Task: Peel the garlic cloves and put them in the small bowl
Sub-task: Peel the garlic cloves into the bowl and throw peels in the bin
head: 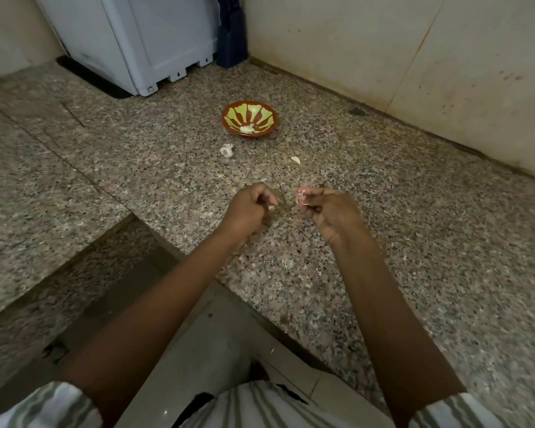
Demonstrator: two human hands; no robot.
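A small red and green bowl [249,118] stands on the granite counter [383,242] with pale peeled garlic [248,129] in its near side. Below it, a garlic piece with papery skin [227,150] lies to the left and a single clove [295,160] to the right. My left hand [250,208] hovers over the counter with curled fingers pinching a small pale bit. Just beside it, my right hand [328,208] pinches a garlic clove [300,197] at its fingertips. The hands are a small gap apart.
A pale blue plastic appliance [142,41] stands at the back left, with a dark blue object [231,41] beside it. A tiled wall [414,57] borders the counter on the right. The counter's front edge [198,267] runs diagonally near my forearms.
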